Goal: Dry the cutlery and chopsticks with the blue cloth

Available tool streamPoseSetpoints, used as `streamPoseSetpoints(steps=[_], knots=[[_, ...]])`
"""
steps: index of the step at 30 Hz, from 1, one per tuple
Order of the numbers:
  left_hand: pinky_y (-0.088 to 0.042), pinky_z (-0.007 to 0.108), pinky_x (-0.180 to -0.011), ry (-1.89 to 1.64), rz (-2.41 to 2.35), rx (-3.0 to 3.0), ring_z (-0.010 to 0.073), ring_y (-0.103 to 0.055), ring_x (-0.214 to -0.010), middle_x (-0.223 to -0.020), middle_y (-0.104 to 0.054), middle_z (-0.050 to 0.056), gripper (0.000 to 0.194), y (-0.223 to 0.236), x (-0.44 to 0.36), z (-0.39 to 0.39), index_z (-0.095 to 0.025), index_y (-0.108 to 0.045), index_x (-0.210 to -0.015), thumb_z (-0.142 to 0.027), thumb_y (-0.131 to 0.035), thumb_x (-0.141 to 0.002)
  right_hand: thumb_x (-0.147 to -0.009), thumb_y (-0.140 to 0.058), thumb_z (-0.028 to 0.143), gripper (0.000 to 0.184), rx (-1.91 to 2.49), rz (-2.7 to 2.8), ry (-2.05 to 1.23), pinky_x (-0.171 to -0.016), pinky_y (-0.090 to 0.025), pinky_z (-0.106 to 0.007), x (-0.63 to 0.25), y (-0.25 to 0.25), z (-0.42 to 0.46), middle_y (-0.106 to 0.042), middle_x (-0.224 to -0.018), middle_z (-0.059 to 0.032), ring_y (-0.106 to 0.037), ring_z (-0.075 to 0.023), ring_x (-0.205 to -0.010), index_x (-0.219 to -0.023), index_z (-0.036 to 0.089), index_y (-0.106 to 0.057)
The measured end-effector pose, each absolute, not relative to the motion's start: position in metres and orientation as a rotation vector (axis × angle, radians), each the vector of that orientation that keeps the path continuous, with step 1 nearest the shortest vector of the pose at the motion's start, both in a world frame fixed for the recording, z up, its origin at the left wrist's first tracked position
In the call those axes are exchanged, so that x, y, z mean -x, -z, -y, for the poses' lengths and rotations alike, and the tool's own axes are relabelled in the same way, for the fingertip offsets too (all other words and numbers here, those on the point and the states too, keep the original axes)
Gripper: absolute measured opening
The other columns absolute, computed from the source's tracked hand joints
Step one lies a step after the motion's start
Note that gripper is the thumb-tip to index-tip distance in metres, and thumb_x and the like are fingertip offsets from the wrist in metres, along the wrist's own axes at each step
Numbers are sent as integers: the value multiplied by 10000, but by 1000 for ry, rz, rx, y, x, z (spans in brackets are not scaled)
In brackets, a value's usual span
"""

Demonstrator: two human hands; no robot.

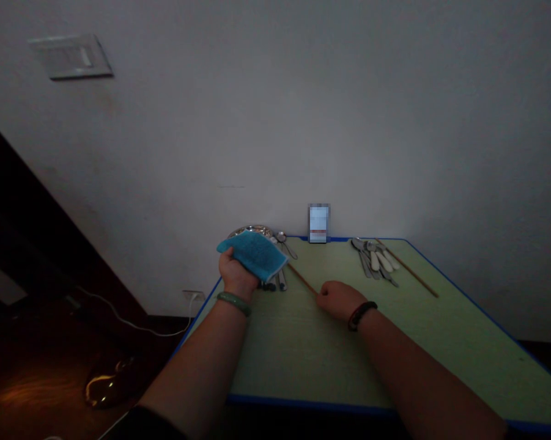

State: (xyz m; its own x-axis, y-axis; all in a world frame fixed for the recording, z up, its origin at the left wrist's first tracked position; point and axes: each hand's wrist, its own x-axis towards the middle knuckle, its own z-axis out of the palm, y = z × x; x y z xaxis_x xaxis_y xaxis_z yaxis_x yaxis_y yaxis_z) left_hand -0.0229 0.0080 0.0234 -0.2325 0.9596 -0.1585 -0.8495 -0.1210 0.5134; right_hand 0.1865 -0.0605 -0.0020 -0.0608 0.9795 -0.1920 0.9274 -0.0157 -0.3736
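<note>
Along the far edge of the pale green, blue-rimmed surface (293, 354), a round steel plate (250, 231) sits half hidden behind a blue terry cloth (254, 255), held up in the closed grip of the left hand (238, 275); dark-handled cutlery (275, 281) is partly covered below it; the right hand (339, 300), grip loosely curled, meets a thin wooden chopstick (303, 278), though any hold looks unclear in this dim view; steel spoons (373, 260) lie further right; a blurred upright card (318, 223) shows no readable writing.

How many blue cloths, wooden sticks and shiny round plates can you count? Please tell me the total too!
Soft blue fabric cloth: 1
Thin straight wooden sticks: 2
Round shiny metal plate: 1
Total: 4
</note>
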Motion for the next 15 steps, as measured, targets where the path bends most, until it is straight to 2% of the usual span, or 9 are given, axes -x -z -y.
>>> streamPoseSetpoints(steps=[9, 15], knots=[[-508, 476, -902, -1720, -600, -248, 248, -691, -757, -788, -729, 82, 378, -26, 22, -7, -156, -698, -873, -357, -384, -812, -784, -563, 308, 245, 2029, 2214, -675, -582, -349, -272, -187, 1, 63, -734, -912, -123, -644, -201, -799, -866, 150, -732], [-504, 500, -898, -1711, -580, -260, 285, -696, -858, -830, -728, 100, 372, -24, 22, -6, -157, -705, -895, -363, -410, -798, -773, -565, 279, 222, 1999, 2201, -687, -593, -352, -264, -186, 0, 64, -729, -892, -113, -629, -188, -783, -859, 140, -715]])
